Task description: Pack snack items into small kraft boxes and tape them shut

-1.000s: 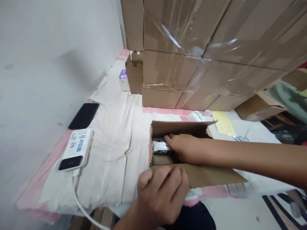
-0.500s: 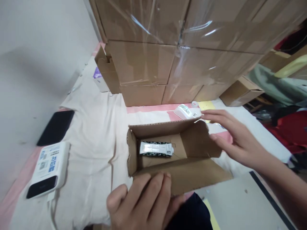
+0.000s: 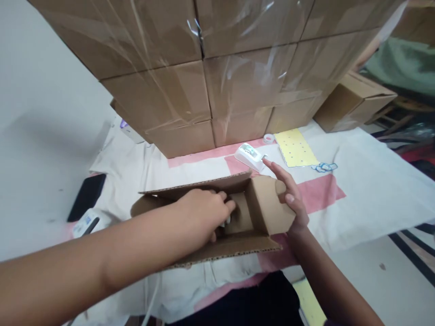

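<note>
An open cardboard box [image 3: 270, 206] lies on the cloth in front of me. My left hand [image 3: 205, 213] reaches down into it, fingers curled over a small tube [image 3: 227, 221]. Only a pale end of the tube shows; the hand covers the rest. My right hand [image 3: 294, 199] rests against the box's right end flap, its index finger stretched out and apart from the thumb. Just beyond that fingertip is a white tape dispenser [image 3: 250, 157].
Stacked, film-wrapped cartons [image 3: 241, 77] rise behind the box. A yellow sheet [image 3: 296, 148], a tape roll [image 3: 268, 138] and blue bands [image 3: 325, 167] lie at back right, near another carton [image 3: 353, 102]. A black phone [image 3: 87, 197] and a white device [image 3: 90, 222] are left.
My left hand has moved from the box's near wall to inside it, over the tube. The box's right end flap has tilted outward against my right hand. The view has shifted right.
</note>
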